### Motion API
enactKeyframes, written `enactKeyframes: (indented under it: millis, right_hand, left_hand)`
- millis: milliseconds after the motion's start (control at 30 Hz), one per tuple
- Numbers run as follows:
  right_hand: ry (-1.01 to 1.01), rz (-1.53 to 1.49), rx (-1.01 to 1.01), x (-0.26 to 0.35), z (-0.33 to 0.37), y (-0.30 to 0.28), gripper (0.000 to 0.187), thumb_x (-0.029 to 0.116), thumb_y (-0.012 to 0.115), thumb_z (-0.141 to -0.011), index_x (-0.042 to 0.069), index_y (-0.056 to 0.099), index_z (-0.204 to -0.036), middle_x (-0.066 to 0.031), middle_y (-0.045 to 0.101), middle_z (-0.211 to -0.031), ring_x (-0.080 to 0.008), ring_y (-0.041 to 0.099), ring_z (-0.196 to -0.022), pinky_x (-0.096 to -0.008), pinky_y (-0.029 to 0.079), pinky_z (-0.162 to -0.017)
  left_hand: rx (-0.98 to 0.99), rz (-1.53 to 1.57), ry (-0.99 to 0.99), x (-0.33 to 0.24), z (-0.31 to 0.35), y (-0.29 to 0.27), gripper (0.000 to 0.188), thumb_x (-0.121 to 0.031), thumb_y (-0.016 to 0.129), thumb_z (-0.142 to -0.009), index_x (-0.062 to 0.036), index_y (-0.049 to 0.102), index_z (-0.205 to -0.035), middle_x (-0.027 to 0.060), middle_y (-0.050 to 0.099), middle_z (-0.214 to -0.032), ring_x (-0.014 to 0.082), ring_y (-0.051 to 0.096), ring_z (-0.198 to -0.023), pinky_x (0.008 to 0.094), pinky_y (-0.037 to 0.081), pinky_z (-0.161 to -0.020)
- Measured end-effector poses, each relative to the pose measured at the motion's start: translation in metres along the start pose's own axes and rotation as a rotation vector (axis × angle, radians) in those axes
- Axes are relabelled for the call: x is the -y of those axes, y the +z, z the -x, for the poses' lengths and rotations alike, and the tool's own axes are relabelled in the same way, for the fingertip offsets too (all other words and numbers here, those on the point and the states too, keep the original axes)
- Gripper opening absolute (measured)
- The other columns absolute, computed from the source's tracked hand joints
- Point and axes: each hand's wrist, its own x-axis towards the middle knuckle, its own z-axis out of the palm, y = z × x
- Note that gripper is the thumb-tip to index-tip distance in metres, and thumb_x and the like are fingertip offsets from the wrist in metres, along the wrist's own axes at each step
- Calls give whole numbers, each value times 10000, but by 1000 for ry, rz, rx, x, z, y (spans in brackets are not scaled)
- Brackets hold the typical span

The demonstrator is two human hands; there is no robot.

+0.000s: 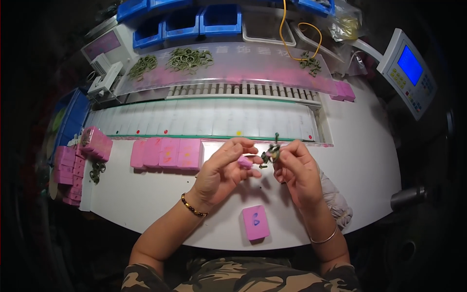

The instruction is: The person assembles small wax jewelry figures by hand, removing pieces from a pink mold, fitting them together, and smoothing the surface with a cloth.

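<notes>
L hand (pixel 224 165) is pinching a small pink piece (pixel 244 162) while R hand (pixel 293 168) is gripping a dark green hair tie (pixel 270 155), poss. w/ charm, above the tabletop (pixel 160 199) centre, raised for close fitting, pink card (pixel 255 222) waiting at near edge.

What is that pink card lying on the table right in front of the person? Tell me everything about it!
The pink card is a small flat rectangle that looks like paper or thin card, with rounded corners and a blue mark on its face. It lies flat and slightly tilted on the white table, near the front edge, below both hands. Nothing touches it: the left hand and right hand are raised above and apart from it.
</notes>
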Motion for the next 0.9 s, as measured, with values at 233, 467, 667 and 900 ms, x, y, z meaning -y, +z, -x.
enactKeyframes:
  millis: [233, 467, 667, 900]
  right_hand:
    - [60, 292, 156, -10, 2, -1, 121, 156, 631, -1013, 53, 573, -1038, 4, 611, -874, -41, 535, -746, -201, 445, -652]
    - [-577, 961, 76, -15, 3, 6, 80, 56, 634, -984, 3, 598, -1033, -61, 650, -965, -99, 596, -782, -262, 506, -668]
    - [15, 234, 2, -2, 1, -8, 173, 206, 510, -1051, 48, 530, -1117, -72, 637, -968, -122, 605, -831, -234, 469, -609]
    - [399, 126, 91, -5, 6, 1, 233, 300, 602, -1027, 83, 548, -1093, -6, 589, -894, -64, 549, -702, -198, 416, -557]
  left_hand:
    - [68, -610, 60, 4, 3, 6, 193, -156, 596, -1032, -15, 683, -1132, -21, 595, -831, 29, 469, -653, 198, 364, -537]
    - [-108, -371, -17, 3, 1, -2, 223, -211, 585, -1040, -25, 701, -1077, -18, 629, -839, 29, 506, -652, 174, 407, -537]
    - [-95, -577, 119, 7, 3, 0, 146, -145, 661, -987, -27, 702, -1062, -5, 642, -897, 37, 547, -701, 168, 407, -532]
    - [70, -1195, 693, 15, 4, 0, 169, -36, 773, -837, -5, 704, -988, 70, 597, -924, 123, 591, -688, 249, 483, -594]
